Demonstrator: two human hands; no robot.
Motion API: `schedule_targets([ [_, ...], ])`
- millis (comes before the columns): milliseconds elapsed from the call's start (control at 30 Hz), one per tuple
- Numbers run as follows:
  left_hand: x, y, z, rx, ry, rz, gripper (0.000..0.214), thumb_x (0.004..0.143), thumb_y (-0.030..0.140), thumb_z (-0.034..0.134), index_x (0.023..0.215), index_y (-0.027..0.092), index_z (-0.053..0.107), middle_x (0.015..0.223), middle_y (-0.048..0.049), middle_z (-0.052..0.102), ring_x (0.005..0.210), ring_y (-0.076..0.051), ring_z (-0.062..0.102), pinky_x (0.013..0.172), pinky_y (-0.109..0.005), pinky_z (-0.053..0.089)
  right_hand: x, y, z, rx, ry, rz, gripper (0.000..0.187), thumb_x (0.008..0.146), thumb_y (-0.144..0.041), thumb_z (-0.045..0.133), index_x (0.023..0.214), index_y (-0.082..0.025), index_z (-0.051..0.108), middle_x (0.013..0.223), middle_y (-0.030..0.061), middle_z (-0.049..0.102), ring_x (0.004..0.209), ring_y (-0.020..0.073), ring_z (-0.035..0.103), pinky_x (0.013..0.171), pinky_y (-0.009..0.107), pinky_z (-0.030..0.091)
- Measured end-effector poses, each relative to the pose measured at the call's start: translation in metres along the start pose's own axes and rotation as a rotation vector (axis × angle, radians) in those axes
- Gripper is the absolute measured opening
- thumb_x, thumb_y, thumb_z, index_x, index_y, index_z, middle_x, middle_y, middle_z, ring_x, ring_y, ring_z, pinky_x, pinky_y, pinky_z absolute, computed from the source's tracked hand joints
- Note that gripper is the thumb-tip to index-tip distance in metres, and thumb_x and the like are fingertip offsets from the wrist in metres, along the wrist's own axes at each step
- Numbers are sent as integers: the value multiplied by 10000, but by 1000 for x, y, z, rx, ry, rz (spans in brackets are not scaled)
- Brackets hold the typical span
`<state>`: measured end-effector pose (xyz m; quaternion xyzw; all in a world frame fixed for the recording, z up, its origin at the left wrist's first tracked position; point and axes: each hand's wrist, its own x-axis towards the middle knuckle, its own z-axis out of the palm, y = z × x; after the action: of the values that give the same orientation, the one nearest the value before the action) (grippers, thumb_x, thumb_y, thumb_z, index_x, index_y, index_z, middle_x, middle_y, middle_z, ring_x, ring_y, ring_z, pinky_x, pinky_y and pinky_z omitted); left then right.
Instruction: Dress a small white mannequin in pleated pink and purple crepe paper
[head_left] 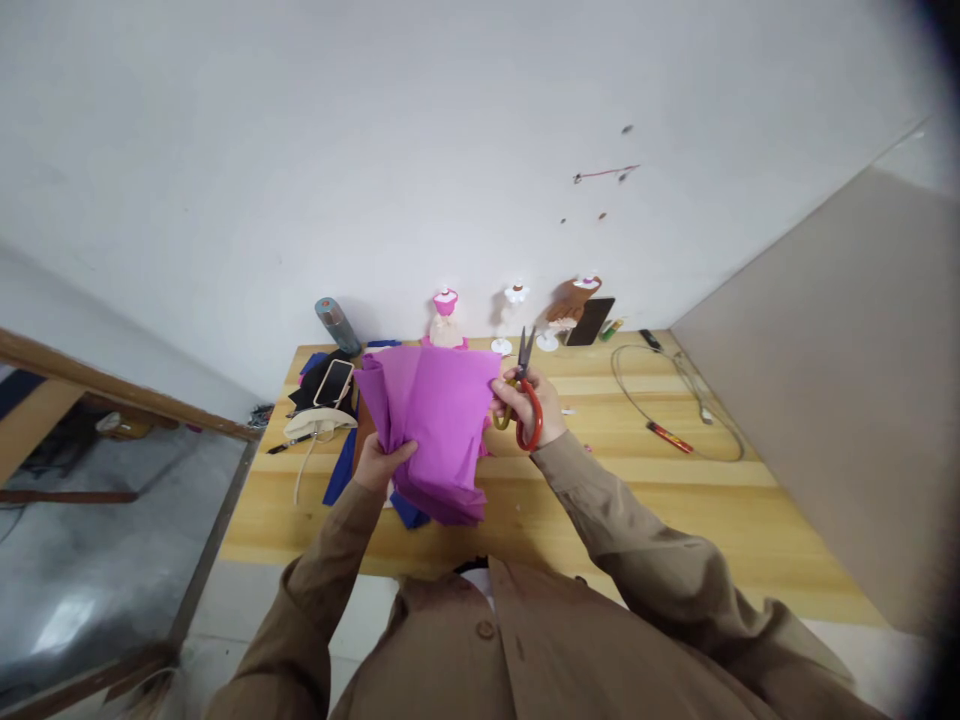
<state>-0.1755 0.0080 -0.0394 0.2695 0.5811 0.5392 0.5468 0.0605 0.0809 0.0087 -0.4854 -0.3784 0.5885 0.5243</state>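
A bundle of purple fabric [439,420] is held up above the wooden table [637,480]. My left hand [381,460] grips its lower left edge, fingers closed on the cloth. My right hand [525,405] holds red-handled scissors [527,395] with the blades pointing up and away, and its fingers also pinch the fabric's right edge. Both sleeves are brown.
A phone [334,381] lies on dark cloth at the table's left, beside a grey bottle [337,326]. Small dress-form figures [445,318] stand along the back wall. A cable [675,400] and a red pen [670,437] lie at right. Blue cloth [341,470] lies under the fabric.
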Motion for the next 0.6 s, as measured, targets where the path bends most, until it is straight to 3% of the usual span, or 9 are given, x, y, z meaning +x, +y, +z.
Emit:
schedule_targets([
  [167, -1, -1, 5, -26, 61, 35, 420, 421, 374, 909, 696, 133, 702, 653, -28, 703, 662, -189, 657, 671, -308, 529, -31, 14, 7, -135, -109, -74, 459, 587, -428, 824, 785, -228, 462, 591, -64, 538, 484, 110, 502, 463, 246, 401],
  [267, -5, -3, 13, -52, 73, 36, 413, 428, 364, 904, 703, 129, 705, 657, -25, 710, 656, -182, 657, 684, -307, 529, -42, 23, 13, -199, -90, -138, 361, 588, -327, 794, 737, -219, 484, 574, -83, 471, 492, 89, 427, 484, 240, 380],
  [500, -17, 2, 29, -230, 133, -80, 417, 381, 258, 907, 728, 144, 705, 685, -23, 728, 643, -171, 662, 703, -304, 519, -46, 31, 11, 93, -20, 95, 370, 577, -331, 756, 806, -234, 481, 613, -71, 499, 459, 96, 455, 430, 244, 389],
  [600, -19, 3, 28, -193, 109, -87, 405, 378, 248, 908, 715, 143, 709, 687, -29, 728, 654, -183, 666, 719, -322, 513, -42, 29, 12, 68, -11, 53, 423, 572, -367, 794, 804, -237, 466, 611, -77, 505, 455, 95, 471, 429, 245, 414],
])
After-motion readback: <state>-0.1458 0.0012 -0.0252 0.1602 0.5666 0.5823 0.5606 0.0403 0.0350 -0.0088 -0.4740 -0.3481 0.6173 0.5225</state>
